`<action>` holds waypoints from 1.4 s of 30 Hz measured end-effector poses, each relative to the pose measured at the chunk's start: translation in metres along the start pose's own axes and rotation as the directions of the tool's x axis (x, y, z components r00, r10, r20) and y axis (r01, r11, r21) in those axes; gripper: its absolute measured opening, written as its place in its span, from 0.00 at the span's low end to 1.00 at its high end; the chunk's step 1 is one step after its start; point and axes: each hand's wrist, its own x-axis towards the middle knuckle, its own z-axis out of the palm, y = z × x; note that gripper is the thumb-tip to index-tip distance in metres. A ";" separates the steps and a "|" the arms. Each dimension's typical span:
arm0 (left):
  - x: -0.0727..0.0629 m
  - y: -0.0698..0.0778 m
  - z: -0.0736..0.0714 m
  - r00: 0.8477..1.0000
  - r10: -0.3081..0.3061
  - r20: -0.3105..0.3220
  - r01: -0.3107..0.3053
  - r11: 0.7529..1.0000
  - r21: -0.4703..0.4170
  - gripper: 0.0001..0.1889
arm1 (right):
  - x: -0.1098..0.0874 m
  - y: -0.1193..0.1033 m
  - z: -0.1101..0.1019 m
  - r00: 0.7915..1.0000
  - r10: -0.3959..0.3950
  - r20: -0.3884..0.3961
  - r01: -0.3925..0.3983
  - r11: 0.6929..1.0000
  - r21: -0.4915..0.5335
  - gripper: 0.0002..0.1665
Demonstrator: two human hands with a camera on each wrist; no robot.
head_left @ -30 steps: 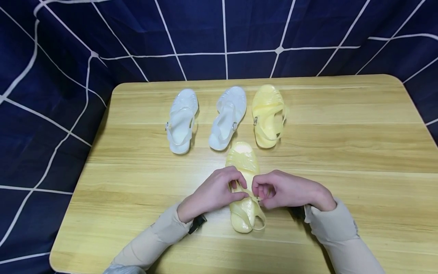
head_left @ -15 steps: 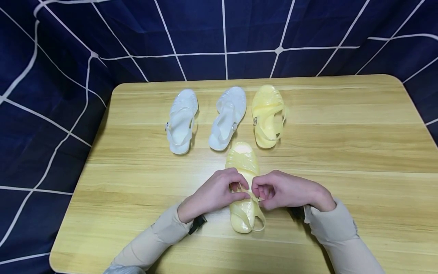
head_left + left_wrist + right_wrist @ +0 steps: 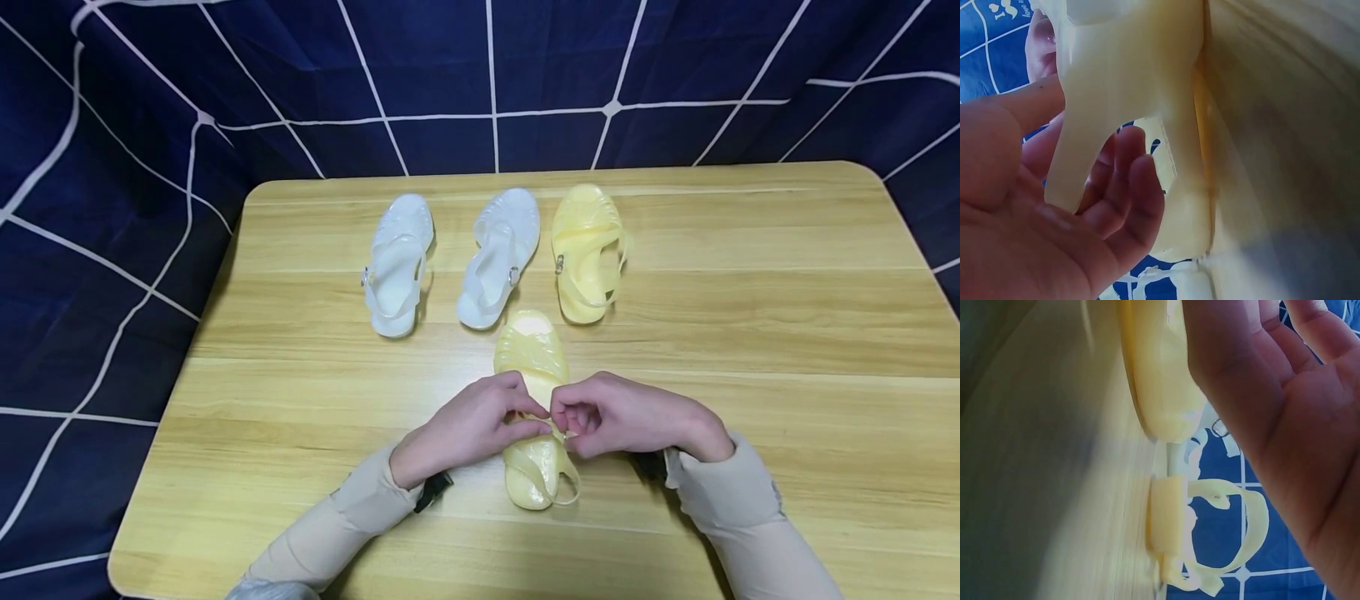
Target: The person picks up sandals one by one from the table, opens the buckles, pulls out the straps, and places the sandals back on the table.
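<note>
A translucent yellow jelly sandal (image 3: pixel 531 346) lies on the table, toe pointing away, between both hands in the head view. My left hand (image 3: pixel 476 423) reaches over its middle from the left, pinching the sandal's strap (image 3: pixel 553 427) with thumb and forefinger. From the right, my right hand (image 3: pixel 633 417) pinches the strap near its small buckle, mostly covered by the fingers. Below them the heel strap loops out at the sandal's right. The sandal's pale side (image 3: pixel 1129 62) fills much of the left wrist view, beside the curled fingers of the left hand (image 3: pixel 1085 206).
Behind it stand two white jelly sandals (image 3: pixel 396 279) and another yellow sandal (image 3: pixel 588 221) in a row, buckles showing. All rest on a wooden table (image 3: pixel 750 317) with rounded corners. Dark blue cloth (image 3: pixel 435 75) with white lines hangs along the back and left.
My left thumb and forefinger have drawn closer together and shifted slightly right, toward the right hand. The right hand has barely moved, and the sandals stay in place.
</note>
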 end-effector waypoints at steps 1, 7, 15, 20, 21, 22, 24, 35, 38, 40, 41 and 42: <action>0.000 0.000 0.000 1.000 -0.002 0.018 0.001 1.000 0.012 0.11 | 0.000 0.000 0.000 1.000 0.000 -0.001 0.000 1.000 -0.002 0.12; 0.000 -0.001 0.001 0.999 -0.016 0.050 0.015 1.000 0.020 0.09 | 0.001 0.001 0.001 1.000 -0.007 -0.001 0.007 1.000 0.000 0.12; 0.001 -0.003 0.002 0.995 -0.091 0.034 0.094 0.990 -0.101 0.05 | 0.001 0.001 0.002 1.000 -0.009 0.006 0.009 1.000 0.011 0.14; 0.001 -0.004 0.000 0.988 -0.149 0.043 0.155 0.972 -0.179 0.03 | 0.001 0.002 0.003 1.000 -0.009 0.007 0.009 1.000 0.010 0.14; 0.000 -0.004 0.000 0.986 -0.159 0.047 0.165 0.968 -0.189 0.03 | 0.001 0.002 0.003 1.000 -0.011 0.008 0.011 1.000 0.011 0.14; 0.000 -0.003 -0.001 0.985 -0.163 0.048 0.170 0.966 -0.194 0.03 | 0.001 0.002 0.003 1.000 -0.013 0.008 0.013 1.000 0.012 0.14; 0.000 -0.003 -0.002 0.985 -0.168 0.050 0.174 0.964 -0.201 0.03 | 0.001 0.001 0.003 1.000 -0.017 0.009 0.017 1.000 0.013 0.14; 0.001 -0.002 -0.001 0.969 -0.227 0.103 0.245 0.940 -0.239 0.03 | 0.003 0.002 0.003 0.998 -0.055 0.016 0.055 0.998 0.013 0.14; 0.001 -0.002 -0.001 0.962 -0.252 0.108 0.272 0.930 -0.248 0.02 | 0.003 0.003 0.004 0.998 -0.058 0.018 0.058 0.998 0.010 0.15; 0.002 -0.003 -0.001 0.960 -0.259 0.103 0.277 0.926 -0.258 0.03 | 0.002 0.004 0.004 0.998 -0.053 0.020 0.053 0.999 0.012 0.15; 0.002 -0.003 -0.001 0.959 -0.263 0.102 0.281 0.924 -0.261 0.02 | 0.002 0.004 0.004 0.999 -0.049 0.020 0.049 0.999 0.012 0.15; 0.002 -0.003 -0.001 0.958 -0.267 0.101 0.285 0.922 -0.263 0.03 | 0.001 0.004 0.004 0.999 -0.048 0.020 0.047 0.999 0.016 0.16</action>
